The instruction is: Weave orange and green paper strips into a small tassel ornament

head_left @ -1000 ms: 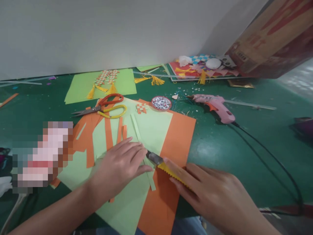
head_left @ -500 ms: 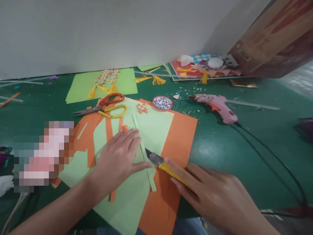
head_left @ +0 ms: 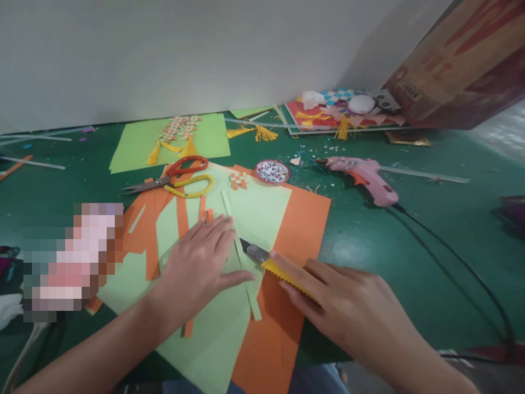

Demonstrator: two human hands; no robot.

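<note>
My left hand (head_left: 205, 257) lies flat, fingers spread, pressing on a light green sheet of paper (head_left: 205, 355) and a narrow green paper strip (head_left: 245, 273). In my right hand (head_left: 340, 295) is a yellow utility knife (head_left: 287, 278), its blade (head_left: 245, 244) at the right edge of that strip. Under the green sheet lies an orange sheet (head_left: 303, 219). Several orange paper strips (head_left: 182, 216) are around my left hand, partly hidden by it. A small woven orange-and-white paper piece (head_left: 238, 180) rests farther up the sheet.
Scissors (head_left: 191, 178) with red and yellow handles lie at the papers' top left. Behind them are a dish of small beads (head_left: 272, 172) and woven tasselled pieces (head_left: 180, 131). A pink glue gun (head_left: 365, 175) with a black cord lies right. A pixelated object (head_left: 77, 262) is at left.
My right hand and the utility knife have moved slightly up and left, the blade sliding along the strip away from me. My left hand has stayed in place.
</note>
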